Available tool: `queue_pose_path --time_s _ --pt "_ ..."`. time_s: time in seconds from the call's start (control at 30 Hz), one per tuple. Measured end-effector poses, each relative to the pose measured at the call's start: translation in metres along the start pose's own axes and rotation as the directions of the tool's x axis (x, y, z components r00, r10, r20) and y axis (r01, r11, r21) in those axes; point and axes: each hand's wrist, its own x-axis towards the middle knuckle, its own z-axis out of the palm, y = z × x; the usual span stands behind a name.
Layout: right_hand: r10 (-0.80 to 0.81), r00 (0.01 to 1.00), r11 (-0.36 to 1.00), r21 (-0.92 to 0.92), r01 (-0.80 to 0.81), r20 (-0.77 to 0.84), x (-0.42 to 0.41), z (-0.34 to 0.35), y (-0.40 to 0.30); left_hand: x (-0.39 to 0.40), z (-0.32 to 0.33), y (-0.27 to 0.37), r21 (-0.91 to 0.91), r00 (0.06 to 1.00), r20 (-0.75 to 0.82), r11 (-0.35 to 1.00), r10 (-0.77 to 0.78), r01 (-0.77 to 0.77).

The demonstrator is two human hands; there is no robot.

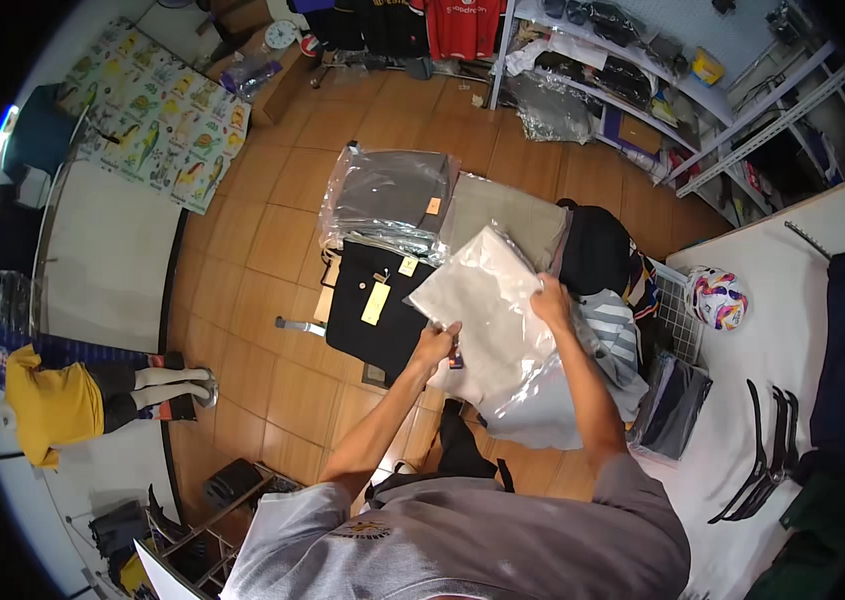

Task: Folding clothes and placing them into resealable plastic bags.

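Between my hands is a folded beige garment [494,315] in a clear plastic bag. My left hand [437,343] pinches its near left edge, beside a small dark tag. On its right edge, my right hand [551,300] has a grip on the plastic. Left of and below the bag lie folded black trousers [370,300] with yellow tags. Farther back sits a stack of bagged dark grey garments [392,187]. A folded khaki garment [505,214] lies partly under the held bag. Grey cloth [542,420] hangs below my right forearm.
A black garment pile [602,247] and a striped grey garment [610,330] lie to the right. Beyond them are a wire grid [677,315], a patterned ball [716,298] and black hangers [756,465]. Metal shelving [617,97] stands behind. A yellow-shirted mannequin [62,405] is at left.
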Motion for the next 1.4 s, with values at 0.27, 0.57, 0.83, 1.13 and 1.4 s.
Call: queue_pose_path --time_s 0.27,0.57,0.83,1.13,1.4 --pt "0.079 0.995 0.981 -0.171 -0.089 -0.063 0.149 -0.015 -0.038 0.113 0.076 0.034 -0.297 0.979 0.027 0.933 -0.204 0.202" --pt "-0.071 0.981 0.980 -0.195 0.035 -0.180 0.225 0.005 -0.054 0.201 0.094 0.041 -0.493 0.974 0.042 0.844 -0.221 0.212" --pt "-0.203 0.954 0.979 0.041 0.199 0.221 0.193 0.074 -0.052 0.224 0.020 -0.040 0.313 0.981 0.167 0.949 -0.099 0.043" --pt "-0.128 0.965 0.975 0.148 0.164 -0.228 0.026 0.131 0.017 0.028 -0.153 -0.271 0.625 0.890 -0.251 0.639 -0.380 0.450" --pt "0.144 0.986 0.908 0.385 -0.165 0.083 -0.089 0.151 0.043 -0.081 -0.187 -0.269 0.188 0.629 -0.434 0.618 -0.645 0.763"
